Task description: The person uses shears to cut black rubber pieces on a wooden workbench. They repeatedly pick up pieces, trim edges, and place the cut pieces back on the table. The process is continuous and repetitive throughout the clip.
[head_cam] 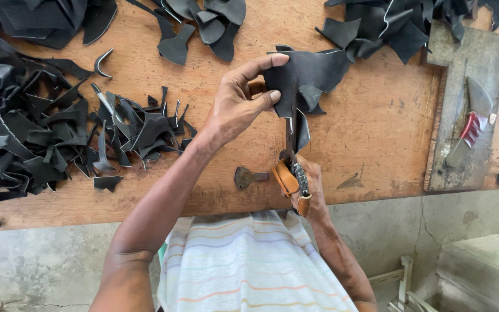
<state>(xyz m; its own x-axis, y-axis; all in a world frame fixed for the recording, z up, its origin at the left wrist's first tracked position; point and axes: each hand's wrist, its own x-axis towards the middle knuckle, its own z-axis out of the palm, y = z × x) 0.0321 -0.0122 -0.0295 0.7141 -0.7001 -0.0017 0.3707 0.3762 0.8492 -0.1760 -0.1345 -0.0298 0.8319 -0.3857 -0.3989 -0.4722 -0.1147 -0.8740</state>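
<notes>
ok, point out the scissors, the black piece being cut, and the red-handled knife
scissors (290, 138), head view, on the blades.
black piece (310, 72), head view, its flat middle.
red-handled knife (470, 128), head view, on the red handle.

Wooden bench (376, 133): black leather scraps (36, 133), stone slab (463, 115).

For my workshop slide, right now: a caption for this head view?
Left hand holds a black leather piece while right hand works scissors into it over a wooden table.
</notes>
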